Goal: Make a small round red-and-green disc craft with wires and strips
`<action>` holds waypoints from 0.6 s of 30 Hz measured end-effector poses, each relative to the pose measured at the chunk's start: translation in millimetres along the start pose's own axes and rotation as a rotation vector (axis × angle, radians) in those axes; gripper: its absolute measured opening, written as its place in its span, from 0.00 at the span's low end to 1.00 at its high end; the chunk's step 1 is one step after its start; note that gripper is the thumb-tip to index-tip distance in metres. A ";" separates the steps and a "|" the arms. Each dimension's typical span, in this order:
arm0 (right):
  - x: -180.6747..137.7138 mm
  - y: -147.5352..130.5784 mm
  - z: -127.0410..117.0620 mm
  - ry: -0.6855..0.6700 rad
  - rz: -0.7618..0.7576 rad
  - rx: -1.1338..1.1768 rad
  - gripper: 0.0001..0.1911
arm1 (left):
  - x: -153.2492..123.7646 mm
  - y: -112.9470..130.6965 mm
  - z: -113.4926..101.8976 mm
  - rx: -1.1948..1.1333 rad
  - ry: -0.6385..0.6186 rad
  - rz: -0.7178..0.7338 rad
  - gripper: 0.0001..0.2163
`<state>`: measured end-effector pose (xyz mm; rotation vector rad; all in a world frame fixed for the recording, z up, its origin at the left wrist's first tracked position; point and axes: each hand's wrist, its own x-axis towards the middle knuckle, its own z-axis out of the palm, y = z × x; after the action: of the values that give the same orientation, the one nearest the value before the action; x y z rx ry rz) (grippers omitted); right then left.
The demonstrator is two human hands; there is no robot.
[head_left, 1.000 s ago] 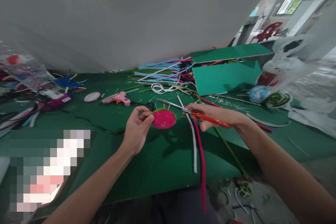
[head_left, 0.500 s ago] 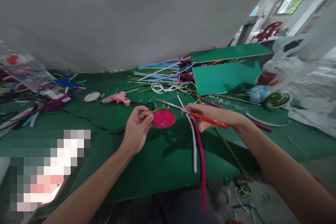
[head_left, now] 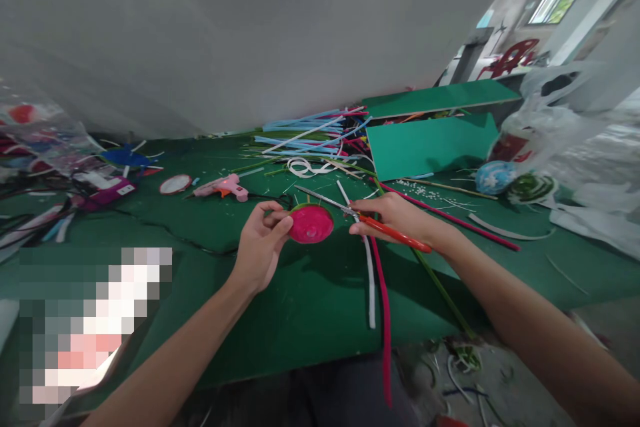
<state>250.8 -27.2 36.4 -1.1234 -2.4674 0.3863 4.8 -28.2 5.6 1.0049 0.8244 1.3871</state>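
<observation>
Between the thumb and fingers of my left hand point(head_left: 267, 233) is a round, shallow pink disc point(head_left: 311, 224) with a green rim, its pink face toward me. My right hand point(head_left: 387, 217) is closed around the orange-handled scissors point(head_left: 395, 233) near their pivot. Their blades point left, just above the disc's upper right, and look closed. Beneath the scissors pass a white strip point(head_left: 371, 287) and a pink strip point(head_left: 384, 307), the pink one hanging over the table's front edge. A green strip point(head_left: 443, 290) lies right of them.
A pink glue gun point(head_left: 223, 187) lies at left of centre, its dark cord on the green table point(head_left: 215, 320). Behind are bundled blue strips point(head_left: 295, 140) and a green panel point(head_left: 430, 147). Decorated balls point(head_left: 495, 178) and plastic bags point(head_left: 560, 127) stand right; a white-faced disc point(head_left: 175, 184) lies left.
My right hand has shifted slightly, and its thumb has drawn in toward the scissors' pivot. The orange handles have dipped a little. My left hand and the pink disc have barely moved.
</observation>
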 end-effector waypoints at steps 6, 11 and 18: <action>-1.1 -7.7 8.6 0.103 -0.091 -0.117 0.25 | 0.1 2.4 0.3 0.004 0.025 0.023 0.16; -0.8 -8.1 16.0 0.236 -0.024 -0.024 0.23 | -1.7 5.8 0.3 0.000 0.040 0.051 0.17; 2.8 -5.2 10.6 0.345 0.155 0.547 0.21 | -2.9 4.0 1.7 0.024 0.001 0.033 0.16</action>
<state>240.8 -29.3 29.9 -1.0363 -1.8232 0.7828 4.7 -31.5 9.6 1.0409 0.8298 1.4089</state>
